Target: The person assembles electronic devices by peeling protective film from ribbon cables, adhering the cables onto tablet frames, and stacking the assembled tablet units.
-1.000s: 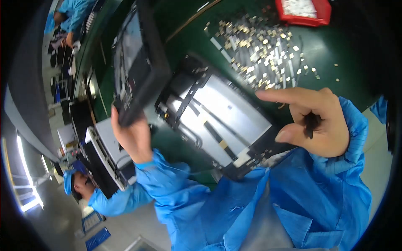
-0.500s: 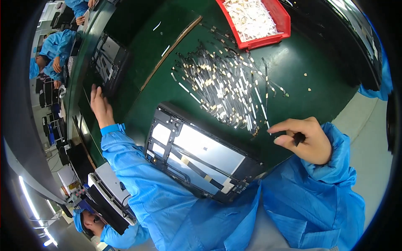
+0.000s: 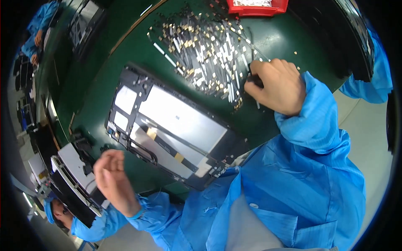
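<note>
Bench: green top [image 3: 83, 100], glossy, light glare toward the right. Directly on it: one panel [image 3: 178, 123], black frame with bright silver plate, lying flat and slanted at the near side. Just beyond it, a loose heap of strips [image 3: 205, 54], black, white and tan, crossing one another. Red bin [image 3: 257, 11] at the far side, white pieces inside. Brown stick [image 3: 136, 27] left of the heap, white strip [image 3: 145, 10] beside it. Second panel [image 3: 83, 29] at far left. Tan bit [image 3: 295, 52] right of the heap.

No lettering is legible (the mark [image 3: 177, 118] on the silver panel [image 3: 196, 127] is too small).
</note>
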The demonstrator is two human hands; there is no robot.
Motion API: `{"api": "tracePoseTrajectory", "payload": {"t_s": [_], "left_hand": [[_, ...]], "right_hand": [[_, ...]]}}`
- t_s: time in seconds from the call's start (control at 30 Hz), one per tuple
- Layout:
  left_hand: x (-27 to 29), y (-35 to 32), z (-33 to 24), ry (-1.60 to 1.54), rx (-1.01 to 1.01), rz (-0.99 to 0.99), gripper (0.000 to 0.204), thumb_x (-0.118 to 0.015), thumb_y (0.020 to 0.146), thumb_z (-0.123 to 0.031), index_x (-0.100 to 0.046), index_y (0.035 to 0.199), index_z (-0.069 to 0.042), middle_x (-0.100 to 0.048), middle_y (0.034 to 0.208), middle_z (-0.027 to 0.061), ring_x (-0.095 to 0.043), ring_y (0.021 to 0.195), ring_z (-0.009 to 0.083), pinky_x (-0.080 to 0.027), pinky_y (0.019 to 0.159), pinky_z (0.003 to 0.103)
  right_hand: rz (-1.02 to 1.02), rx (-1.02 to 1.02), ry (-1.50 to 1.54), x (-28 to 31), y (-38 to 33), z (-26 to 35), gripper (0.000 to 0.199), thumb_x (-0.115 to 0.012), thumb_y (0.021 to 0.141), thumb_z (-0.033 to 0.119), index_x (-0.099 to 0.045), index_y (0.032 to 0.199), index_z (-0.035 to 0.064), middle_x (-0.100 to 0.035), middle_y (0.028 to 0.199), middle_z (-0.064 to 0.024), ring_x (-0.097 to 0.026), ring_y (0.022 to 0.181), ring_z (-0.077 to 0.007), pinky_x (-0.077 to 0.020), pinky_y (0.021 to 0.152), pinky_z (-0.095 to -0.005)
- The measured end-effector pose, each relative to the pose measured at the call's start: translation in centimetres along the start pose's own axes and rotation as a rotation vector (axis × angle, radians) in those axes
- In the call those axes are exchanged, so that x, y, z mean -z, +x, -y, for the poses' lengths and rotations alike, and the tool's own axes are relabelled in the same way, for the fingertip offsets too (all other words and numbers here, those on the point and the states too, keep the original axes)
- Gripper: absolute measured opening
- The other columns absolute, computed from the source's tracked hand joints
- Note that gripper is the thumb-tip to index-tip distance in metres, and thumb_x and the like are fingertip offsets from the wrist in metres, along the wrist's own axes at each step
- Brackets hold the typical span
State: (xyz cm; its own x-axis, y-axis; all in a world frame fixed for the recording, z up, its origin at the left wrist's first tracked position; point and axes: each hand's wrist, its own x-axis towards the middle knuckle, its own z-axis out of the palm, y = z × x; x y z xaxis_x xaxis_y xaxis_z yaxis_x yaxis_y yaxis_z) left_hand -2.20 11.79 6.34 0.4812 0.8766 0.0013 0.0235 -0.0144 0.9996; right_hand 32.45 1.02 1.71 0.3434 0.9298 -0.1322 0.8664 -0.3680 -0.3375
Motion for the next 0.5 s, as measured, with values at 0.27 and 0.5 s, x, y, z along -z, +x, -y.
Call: {"api": "tracePoseTrajectory", "payload": {"t_s": [0.27, 0.5], "left_hand": [[-9.2, -5.4, -0.1, -0.014, -0.012, -0.042, 0.030, -0.058, 0.086, -0.024, -0.059, 0.094, 0.006, -0.060, 0.098, 0.0226, -0.058, 0.093, 0.0289, -0.045, 0.083, 0.037], [-12.4, -5.1, 0.9, -0.187, -0.010, 0.254, 0.030, -0.056, 0.086, -0.011, -0.057, 0.111, 0.005, -0.059, 0.109, 0.0187, -0.060, 0.093, 0.0232, -0.046, 0.080, 0.031]], "right_hand": [[0.085, 0.032, 0.175, 0.9, 1.1, -0.8, 0.022, -0.063, 0.070, 0.018, -0.065, 0.082, -0.0012, -0.063, 0.077, -0.0216, -0.062, 0.076, -0.0361, -0.0489, 0.071, -0.0409], [0.295, 0.097, 0.876, 3.8, -0.6, -0.2, 0.014, -0.058, 0.074, 0.009, -0.058, 0.074, -0.0050, -0.056, 0.064, -0.0038, -0.048, 0.059, -0.0062, -0.0385, 0.054, -0.0220]]}}
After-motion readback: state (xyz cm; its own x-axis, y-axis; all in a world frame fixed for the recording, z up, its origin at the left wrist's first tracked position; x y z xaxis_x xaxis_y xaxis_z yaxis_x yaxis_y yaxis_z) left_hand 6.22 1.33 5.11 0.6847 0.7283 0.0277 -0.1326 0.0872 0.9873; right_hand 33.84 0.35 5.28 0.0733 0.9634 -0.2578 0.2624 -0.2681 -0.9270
